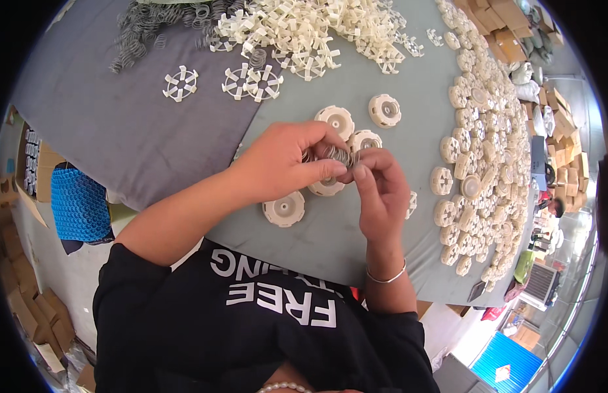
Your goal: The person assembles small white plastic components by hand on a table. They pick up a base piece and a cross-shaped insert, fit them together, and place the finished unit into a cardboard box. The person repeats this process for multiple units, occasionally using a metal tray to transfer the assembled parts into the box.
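Between my two hands, over the middle of the table, are metal coil springs [338, 154]. My left hand [284, 160] is closed on the springs, thumb and fingers around them. The fingertips of my right hand [381, 190] pinch the right end of the same springs. Cream round plastic housings lie under and around the hands: one housing [283, 209] below my left wrist, another [335, 120] just beyond the fingers, and a third [384, 111] farther right. Two more sit partly hidden by my hands. A small cream part [412, 204] shows beside my right wrist.
At the far side lie a heap of cream spoked rings [310, 33] and a pile of loose springs [160, 26]. A few single rings [180, 84] lie nearer. Many assembled housings [477, 150] cover the table's right side. A blue woven stool [79, 203] stands at the left.
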Motion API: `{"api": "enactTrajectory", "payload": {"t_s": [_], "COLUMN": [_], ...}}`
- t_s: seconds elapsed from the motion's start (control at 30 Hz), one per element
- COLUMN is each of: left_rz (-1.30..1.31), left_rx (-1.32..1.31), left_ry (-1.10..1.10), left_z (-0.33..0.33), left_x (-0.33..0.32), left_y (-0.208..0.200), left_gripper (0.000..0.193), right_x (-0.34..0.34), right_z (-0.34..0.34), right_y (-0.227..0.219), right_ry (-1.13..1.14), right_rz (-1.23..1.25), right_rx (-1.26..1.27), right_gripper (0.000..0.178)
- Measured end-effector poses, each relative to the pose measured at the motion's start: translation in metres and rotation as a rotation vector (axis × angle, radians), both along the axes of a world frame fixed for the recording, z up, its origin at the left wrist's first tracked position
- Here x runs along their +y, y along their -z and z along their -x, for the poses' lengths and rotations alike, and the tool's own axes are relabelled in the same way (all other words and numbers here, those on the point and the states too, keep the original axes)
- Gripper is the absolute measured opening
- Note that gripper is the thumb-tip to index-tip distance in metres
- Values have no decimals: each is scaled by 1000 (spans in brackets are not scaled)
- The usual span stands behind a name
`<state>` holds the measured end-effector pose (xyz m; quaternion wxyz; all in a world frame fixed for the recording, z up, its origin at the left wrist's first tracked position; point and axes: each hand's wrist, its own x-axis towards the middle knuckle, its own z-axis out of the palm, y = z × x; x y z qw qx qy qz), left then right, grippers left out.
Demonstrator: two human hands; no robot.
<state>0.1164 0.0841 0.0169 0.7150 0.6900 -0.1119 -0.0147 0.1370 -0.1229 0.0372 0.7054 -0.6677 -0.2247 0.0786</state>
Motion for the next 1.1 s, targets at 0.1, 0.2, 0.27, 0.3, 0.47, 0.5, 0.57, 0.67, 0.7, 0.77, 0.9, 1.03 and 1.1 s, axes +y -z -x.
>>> {"api": "enactTrajectory", "payload": {"t_s": [0.1,0.2,0.27,0.3,0.47,0.5,0.57,0.67,0.7,0.77,0.9,1.03,1.1], "left_rz": [128,344,397,380,342,272,133,-34,-11,36,188,337,372], "left_rx": [589,700,590,531,400,389,365,-92,-109,-141,364,478,335], "left_ry": [422,440,255,147,-10,-27,-56,-182,-210,-270,-187,-271,-389], "left_z": [-8,-9,-10,-13,-21,-19,-15,-17,-16,-11,-7,-18,-20], "left_x": [27,35,36,38,46,45,42,28,26,20,31,55,64], "left_y": [-30,-26,-23,-24,-18,-21,-29,0,0,-1,-29,-36,-32], "left_gripper": [29,29,30,30,33,31,29,26,27,30,26,38,36], "right_x": [-4,-7,0,11,14,16,17,18,23,24,18,25,38], "right_z": [-8,-34,-53,-53,-75,-76,-72,-51,-44,-40,-43,-42,-39], "right_y": [-5,-15,-12,-20,10,7,0,-11,-12,-11,-6,-5,-8], "right_ry": [78,73,88,117,55,93,68,-96,-137,-161,21,128,-86], "right_rz": [275,330,360,514,728,711,561,192,95,-10,210,223,391], "right_rx": [-550,-643,-427,-347,-751,-815,-600,64,179,287,-364,-511,-457], "right_gripper": [16,21,24,26,25,26,27,26,26,28,33,33,32]}}
